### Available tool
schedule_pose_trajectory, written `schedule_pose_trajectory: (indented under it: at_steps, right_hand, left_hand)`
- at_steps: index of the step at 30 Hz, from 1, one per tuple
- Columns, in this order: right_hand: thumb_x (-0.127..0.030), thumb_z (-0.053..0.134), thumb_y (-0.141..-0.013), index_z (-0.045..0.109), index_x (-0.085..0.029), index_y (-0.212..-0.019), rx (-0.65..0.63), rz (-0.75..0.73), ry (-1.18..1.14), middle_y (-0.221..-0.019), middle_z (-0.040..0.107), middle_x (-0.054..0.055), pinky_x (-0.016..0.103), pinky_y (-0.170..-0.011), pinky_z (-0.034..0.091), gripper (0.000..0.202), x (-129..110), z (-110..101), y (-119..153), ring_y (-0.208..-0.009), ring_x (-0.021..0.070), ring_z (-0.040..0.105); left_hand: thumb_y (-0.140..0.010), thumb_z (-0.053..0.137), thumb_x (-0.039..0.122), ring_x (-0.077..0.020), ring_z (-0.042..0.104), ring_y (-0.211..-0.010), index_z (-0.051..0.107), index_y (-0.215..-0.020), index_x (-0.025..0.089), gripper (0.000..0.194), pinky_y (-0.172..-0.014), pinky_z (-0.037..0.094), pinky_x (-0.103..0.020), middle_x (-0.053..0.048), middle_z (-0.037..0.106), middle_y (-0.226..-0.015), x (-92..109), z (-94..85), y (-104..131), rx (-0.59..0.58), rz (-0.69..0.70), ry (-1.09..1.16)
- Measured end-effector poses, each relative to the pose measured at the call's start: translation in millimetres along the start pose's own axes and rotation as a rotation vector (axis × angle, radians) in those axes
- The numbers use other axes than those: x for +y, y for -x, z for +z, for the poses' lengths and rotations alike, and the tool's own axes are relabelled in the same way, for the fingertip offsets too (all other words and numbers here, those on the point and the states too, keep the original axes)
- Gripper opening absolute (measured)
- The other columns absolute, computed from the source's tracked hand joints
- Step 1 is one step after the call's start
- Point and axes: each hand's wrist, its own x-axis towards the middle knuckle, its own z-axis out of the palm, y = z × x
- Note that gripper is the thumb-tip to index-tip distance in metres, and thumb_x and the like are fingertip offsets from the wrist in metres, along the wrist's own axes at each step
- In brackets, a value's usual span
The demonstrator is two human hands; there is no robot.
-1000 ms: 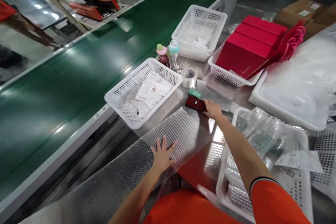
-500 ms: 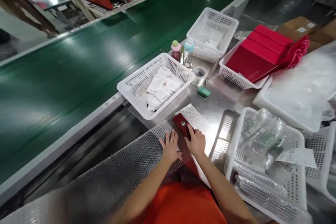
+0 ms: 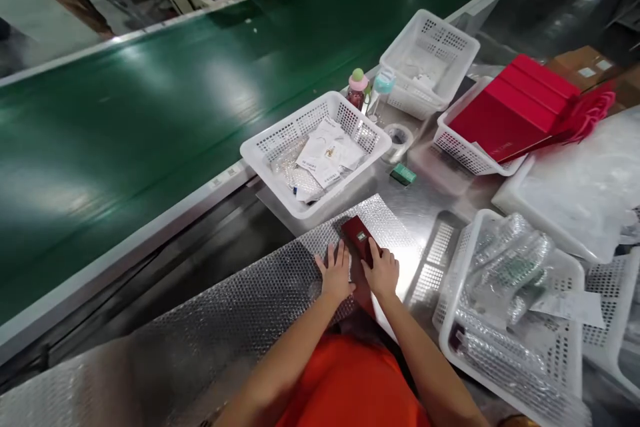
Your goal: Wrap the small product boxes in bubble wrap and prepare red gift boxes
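Bubble wrap (image 3: 270, 280): left hand (image 3: 337, 277) spread, right hand (image 3: 384, 273) touching red box (image 3: 356, 229).

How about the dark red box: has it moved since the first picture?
Yes. The dark red box has moved toward the person and leftward, away from the tape roll, onto the bubble wrap; the right hand is on it.

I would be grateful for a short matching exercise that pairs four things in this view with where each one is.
1. Dark red box
2. Small green box
3. Red bags
4. Left hand

A. In a white basket
B. Fingers spread over the bubble wrap
C. Under the fingers of the right hand
D. On bare metal tabletop, near the tape roll

Right pairs: 1-C, 2-D, 3-A, 4-B
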Motion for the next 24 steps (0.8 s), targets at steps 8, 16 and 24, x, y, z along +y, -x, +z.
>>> schedule_pose_trajectory:
  at_steps: [8,16,24]
  right_hand:
    - [-0.037,0.06,-0.097,0.043,-0.027,-0.155,0.014,-0.005,0.001,-0.109,0.062,0.012,0.036,-0.084,0.037,0.061,0.6,3.4,-1.1,-0.1,0.0264,0.055]
    - [-0.036,0.06,-0.098,0.04,-0.027,-0.158,-0.091,0.033,-0.01,-0.114,0.062,0.014,0.038,-0.088,0.04,0.063,-5.2,-7.7,0.5,-0.104,0.0278,0.057]
    - [-0.039,0.044,-0.104,0.043,-0.01,-0.151,0.059,0.186,-0.218,-0.132,0.06,0.022,0.042,-0.098,0.044,0.055,26.0,-16.2,-31.0,-0.119,0.0315,0.057]
  left_hand:
    - [-0.075,0.079,0.036,-0.0455,-0.004,-0.158,0.022,-0.164,0.021,0.107,-0.117,0.004,-0.081,-0.013,0.001,-0.173,1.5,-0.5,0.0,-0.019,-0.007,-0.016]
    - [-0.075,0.079,0.036,-0.0466,-0.003,-0.158,0.025,-0.164,0.022,0.105,-0.116,0.007,-0.082,-0.013,0.005,-0.174,1.9,1.5,0.9,-0.005,-0.008,-0.038]
    - [-0.077,0.075,0.026,-0.0463,0.008,-0.158,0.051,-0.149,0.017,0.076,-0.117,0.007,-0.081,-0.018,0.026,-0.17,2.4,-10.7,2.7,0.14,-0.001,0.176]
